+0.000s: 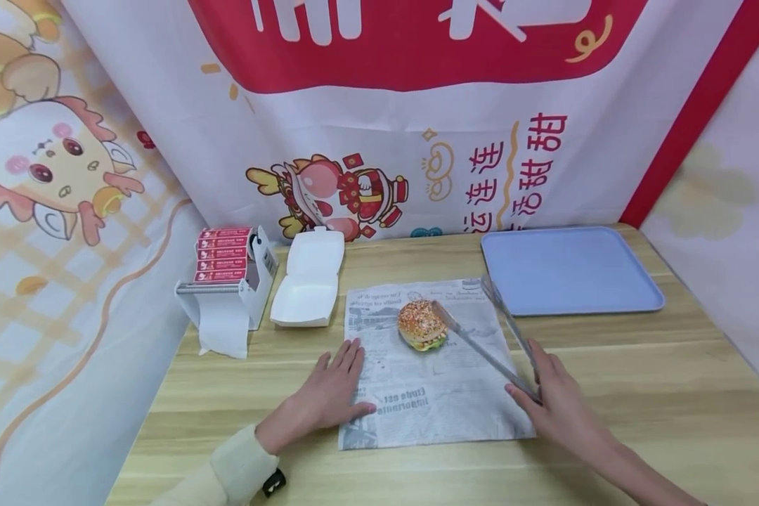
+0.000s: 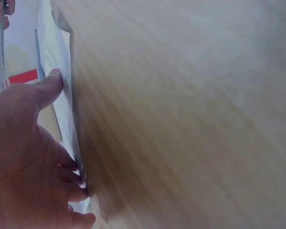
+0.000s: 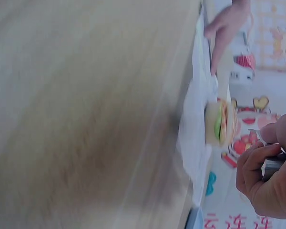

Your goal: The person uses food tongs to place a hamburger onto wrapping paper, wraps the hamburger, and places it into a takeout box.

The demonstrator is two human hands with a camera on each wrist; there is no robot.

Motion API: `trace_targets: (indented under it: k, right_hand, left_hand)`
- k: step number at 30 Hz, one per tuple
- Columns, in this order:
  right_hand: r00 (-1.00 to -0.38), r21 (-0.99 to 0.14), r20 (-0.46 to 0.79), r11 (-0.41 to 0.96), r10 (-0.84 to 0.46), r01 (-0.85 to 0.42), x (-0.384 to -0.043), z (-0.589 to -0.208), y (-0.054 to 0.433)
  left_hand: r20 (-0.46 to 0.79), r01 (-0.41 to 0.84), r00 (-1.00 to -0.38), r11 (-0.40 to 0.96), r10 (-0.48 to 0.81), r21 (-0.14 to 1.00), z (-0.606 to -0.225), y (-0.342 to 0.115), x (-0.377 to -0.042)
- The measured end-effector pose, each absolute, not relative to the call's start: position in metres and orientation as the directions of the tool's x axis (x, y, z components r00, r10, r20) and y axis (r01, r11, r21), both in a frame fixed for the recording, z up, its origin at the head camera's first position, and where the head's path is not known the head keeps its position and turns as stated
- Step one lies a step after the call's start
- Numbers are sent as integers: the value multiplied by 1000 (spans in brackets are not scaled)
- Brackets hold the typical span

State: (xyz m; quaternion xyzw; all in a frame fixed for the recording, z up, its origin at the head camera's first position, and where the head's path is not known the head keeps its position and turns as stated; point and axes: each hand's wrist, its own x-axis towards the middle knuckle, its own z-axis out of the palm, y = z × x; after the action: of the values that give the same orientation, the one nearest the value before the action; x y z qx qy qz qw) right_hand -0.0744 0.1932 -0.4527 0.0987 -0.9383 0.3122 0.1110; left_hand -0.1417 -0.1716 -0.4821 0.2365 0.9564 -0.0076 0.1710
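Note:
A sesame-bun burger lies on a sheet of newspaper-print wrapping paper in the head view. Lettuce shows at its side in the right wrist view. My left hand rests with spread fingers on the paper's left edge; the left wrist view has its thumb and fingertips along that edge. My right hand grips metal tongs over the paper's right side, fingers curled round them in the right wrist view. The tongs' arms stand apart, one tip overlapping the bun's right side, the other near the paper's far right corner.
An open white takeaway box stands at the paper's back left. Left of it is a label dispenser with a roll of red labels. A blue tray lies at the back right. Printed cloth walls border the wooden table.

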Motion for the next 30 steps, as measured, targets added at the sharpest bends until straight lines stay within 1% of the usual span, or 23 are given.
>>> trace_targets:
  k: [6,13,20,30]
  right_hand:
    - [-943,-539,321,801,-91,-260,-93,-456,215]
    - [-950,-551,304,801,-67,-233,-115,-466,238]
    - [-929,-518,359,808,-92,-281,-140,-479,262]
    - [-953,-537,301,817,-46,-209,-172,-485,301]
  left_hand:
    - [-337,450,-827,889,450,84,-482,-174,-139]
    - [-339,458,-824,886,454,73,-486,-175,-138]
    - [-339,460,-824,886,453,65,-486,-175,-140]
    - [-337,465,-821,882,462,76,-484,-174,-141]
